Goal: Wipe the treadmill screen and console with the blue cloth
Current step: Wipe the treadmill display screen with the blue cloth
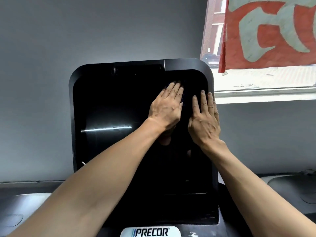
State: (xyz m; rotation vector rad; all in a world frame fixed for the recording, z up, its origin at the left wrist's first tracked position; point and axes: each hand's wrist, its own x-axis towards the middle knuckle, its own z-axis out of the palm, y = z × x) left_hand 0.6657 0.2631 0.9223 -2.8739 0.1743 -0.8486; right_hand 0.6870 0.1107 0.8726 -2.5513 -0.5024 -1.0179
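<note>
The treadmill's black screen (111, 103) stands upright in front of me inside its dark frame. My left hand (168, 106) lies flat on the screen's upper right part, fingers together and pointing up. A dark blue cloth (182, 102) shows only as a thin edge beside and above those fingers; the hand presses it to the glass and hides the rest of it. Just to the right, my right hand (204, 120) rests flat against the screen near its right edge, fingers spread a little, with nothing in it.
Below the screen is the console with a white Precor badge (150, 232) and grey side trays (290, 189). A grey wall stands behind. At the upper right is a window (256, 79) with a red banner (273, 31) hanging in it.
</note>
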